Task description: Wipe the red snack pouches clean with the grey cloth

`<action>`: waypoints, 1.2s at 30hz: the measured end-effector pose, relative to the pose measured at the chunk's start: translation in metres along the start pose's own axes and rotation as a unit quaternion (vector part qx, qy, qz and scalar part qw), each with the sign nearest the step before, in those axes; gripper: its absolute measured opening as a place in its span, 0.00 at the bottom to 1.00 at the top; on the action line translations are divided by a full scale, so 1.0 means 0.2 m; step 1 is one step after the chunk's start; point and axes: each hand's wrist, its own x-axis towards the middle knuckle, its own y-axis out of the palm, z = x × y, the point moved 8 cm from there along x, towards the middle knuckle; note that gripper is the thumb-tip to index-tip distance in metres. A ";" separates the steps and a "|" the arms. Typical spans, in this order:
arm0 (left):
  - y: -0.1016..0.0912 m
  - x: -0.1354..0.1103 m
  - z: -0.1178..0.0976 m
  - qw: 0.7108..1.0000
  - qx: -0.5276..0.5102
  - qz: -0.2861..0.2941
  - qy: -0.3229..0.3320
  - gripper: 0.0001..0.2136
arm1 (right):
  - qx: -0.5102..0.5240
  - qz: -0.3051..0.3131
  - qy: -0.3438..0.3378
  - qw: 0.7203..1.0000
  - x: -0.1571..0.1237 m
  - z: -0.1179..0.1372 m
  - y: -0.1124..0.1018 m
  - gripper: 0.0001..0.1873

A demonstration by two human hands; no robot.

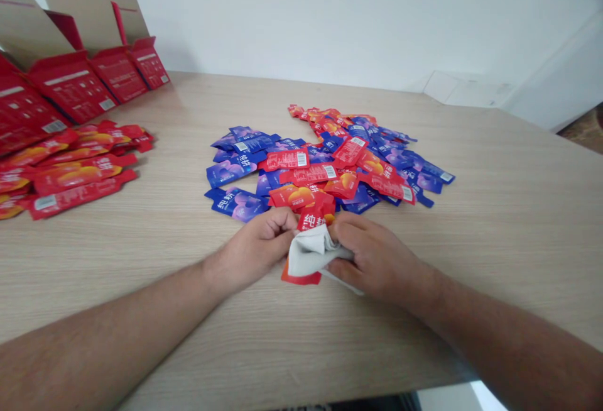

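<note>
Near the front middle of the table, my left hand (266, 241) is closed on the left edge of a red-orange sachet (311, 218). A pale grey cloth (308, 252) is bunched in my right hand (377, 254) and lies over the middle of that sachet. The sachet's top and its lower corner show around the cloth. Just beyond my hands spreads a loose pile of blue sachets (242, 203) and red sachets (308, 174), many of them overlapping. My right fingertips are partly hidden by the cloth.
Several red cartons (75, 87) with raised flaps stand in a row at the back left. In front of them lies a stack of red sachets (80, 172). A white wall (301, 21) bounds the wooden table (494, 210) at the back. A clear, box-like object (466, 88) sits back right.
</note>
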 end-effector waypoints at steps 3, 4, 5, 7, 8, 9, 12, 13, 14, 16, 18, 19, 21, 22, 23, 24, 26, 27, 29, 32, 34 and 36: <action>0.00 0.00 0.00 1.000 0.027 0.003 0.005 0.09 | 0.006 0.051 -0.056 0.997 0.00 0.07 0.05 0.05; 0.00 0.00 0.00 0.999 0.031 0.001 0.006 0.09 | 0.005 0.057 -0.064 0.996 0.00 0.08 0.05 0.05; 0.00 0.00 -0.01 1.000 0.028 0.000 0.007 0.09 | 0.003 0.053 -0.060 0.997 0.00 0.07 0.04 0.05; 0.00 0.00 0.00 1.000 0.013 -0.005 0.004 0.09 | -0.004 0.021 -0.022 1.000 0.00 0.03 0.01 0.06; 0.00 0.00 0.00 1.000 0.005 -0.008 0.002 0.09 | -0.005 0.005 -0.003 1.000 0.00 0.00 -0.01 0.06; 0.00 0.00 0.00 1.000 -0.001 -0.010 0.002 0.09 | -0.005 -0.006 0.009 1.000 0.00 -0.01 -0.02 0.06; 0.00 0.00 0.00 1.000 0.005 -0.011 0.003 0.09 | -0.001 0.016 -0.013 1.000 0.01 0.01 0.01 0.05; 0.00 0.00 0.00 1.000 0.011 -0.008 0.004 0.09 | 0.002 0.035 -0.033 0.999 0.00 0.04 0.03 0.05; 0.00 0.00 0.00 1.000 0.016 -0.005 0.006 0.09 | 0.003 0.052 -0.050 0.997 0.00 0.06 0.04 0.04; 0.00 0.00 0.00 1.000 0.019 -0.005 0.007 0.09 | 0.001 0.059 -0.061 0.996 0.00 0.07 0.05 0.04; 0.00 0.00 0.00 1.000 0.010 -0.008 0.005 0.09 | -0.004 0.027 -0.037 0.999 0.00 0.04 0.02 0.05; 0.00 0.00 0.00 1.000 0.005 -0.009 0.004 0.09 | -0.004 0.008 -0.021 1.000 0.00 0.02 0.00 0.06; 0.00 0.00 0.00 1.000 -0.001 -0.007 0.003 0.09 | -0.001 -0.012 0.000 1.000 0.00 -0.01 -0.02 0.07; 0.00 0.00 0.00 1.000 0.002 -0.007 0.004 0.09 | 0.001 -0.009 0.001 1.000 0.00 -0.01 -0.01 0.07; 0.00 0.00 0.00 1.000 0.008 -0.006 0.005 0.09 | 0.001 0.002 -0.007 1.000 0.00 0.00 0.00 0.07; 0.00 0.00 0.00 1.000 0.017 -0.004 0.006 0.09 | 0.003 0.019 -0.023 1.000 0.00 0.02 0.02 0.06; 0.00 0.00 0.00 0.999 0.032 -0.001 0.007 0.08 | 0.005 0.049 -0.059 0.997 0.00 0.06 0.05 0.05; 0.00 0.00 0.00 0.999 0.035 0.001 0.007 0.08 | 0.004 0.056 -0.069 0.996 -0.01 0.07 0.05 0.05; 0.00 0.00 0.00 1.000 0.028 -0.003 0.007 0.09 | -0.002 0.042 -0.057 0.998 0.00 0.06 0.04 0.05; -0.01 0.00 0.00 1.000 0.006 -0.010 0.012 0.09 | -0.012 0.002 -0.008 1.000 0.00 0.01 0.00 0.07; -0.01 0.00 0.00 1.000 0.004 -0.012 0.014 0.09 | -0.009 -0.001 -0.004 1.000 0.00 0.01 0.01 0.07; -0.01 0.00 0.00 1.000 0.018 -0.007 0.011 0.09 | 0.000 0.023 -0.033 0.999 0.00 0.04 0.04 0.06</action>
